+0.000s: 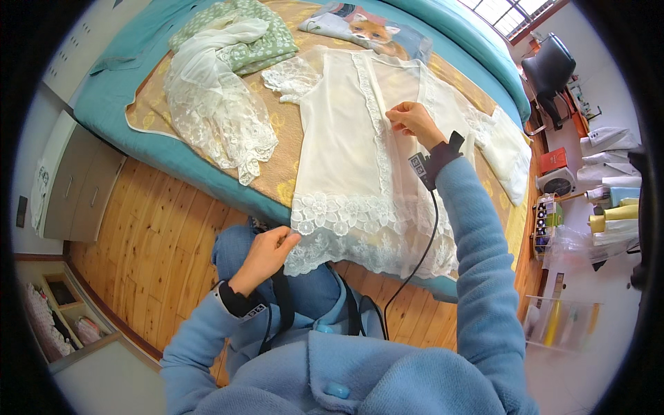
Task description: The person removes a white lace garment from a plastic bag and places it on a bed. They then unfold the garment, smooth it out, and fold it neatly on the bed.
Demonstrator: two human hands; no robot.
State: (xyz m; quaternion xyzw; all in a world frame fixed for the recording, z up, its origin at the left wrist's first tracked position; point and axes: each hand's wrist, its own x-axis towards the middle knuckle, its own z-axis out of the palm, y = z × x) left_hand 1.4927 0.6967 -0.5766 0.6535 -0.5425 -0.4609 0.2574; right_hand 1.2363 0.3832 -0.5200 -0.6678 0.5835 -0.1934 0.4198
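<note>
A sheer white blouse (339, 131) with lace trim lies spread on the bed, its lace hem hanging over the near edge. My left hand (266, 254) is closed at the hem's left corner, fingertips pinching the lace. Over the blouse's front, my right hand (415, 123) pinches the lace-trimmed front edge with thumb and forefinger. The lace sleeve (294, 76) on the left lies flat; the other sleeve (501, 149) stretches toward the right side of the bed.
White lace fabric (214, 97) and a green patterned cloth (270, 38) lie at the bed's far left. A folded fox-print cloth (377, 31) sits at the back. Under them spreads a tan blanket (277, 180). Fabric rolls (612, 218) stand right; a dark cable (418, 266) runs from my right wrist.
</note>
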